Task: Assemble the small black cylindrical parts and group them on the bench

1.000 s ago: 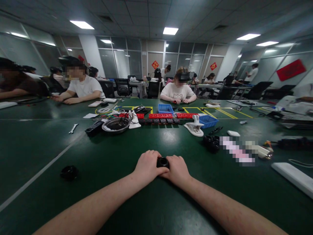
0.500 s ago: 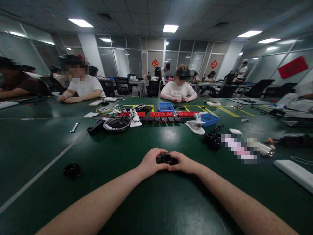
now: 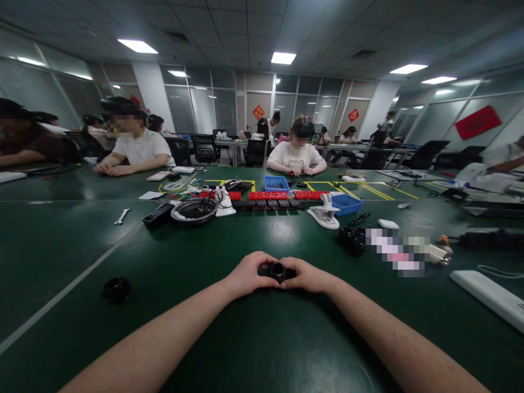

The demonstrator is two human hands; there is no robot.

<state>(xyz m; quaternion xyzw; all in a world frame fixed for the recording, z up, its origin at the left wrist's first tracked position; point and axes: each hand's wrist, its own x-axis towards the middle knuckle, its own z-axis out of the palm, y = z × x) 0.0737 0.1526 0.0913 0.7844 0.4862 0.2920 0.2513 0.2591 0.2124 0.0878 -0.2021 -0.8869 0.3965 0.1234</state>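
Your L hand & R hand have fingers grasping blk ring-shaped pt, near-ctr of surface.

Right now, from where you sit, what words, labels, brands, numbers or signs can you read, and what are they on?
None can be read with certainty.
Left red diamond sign, background: character too blurred.
Right red diamond sign, background: character too blurred.
Large red banner, right: any writing too blurred.
Red strips, center: markings too small.
Black round part being held: no readable lettering.
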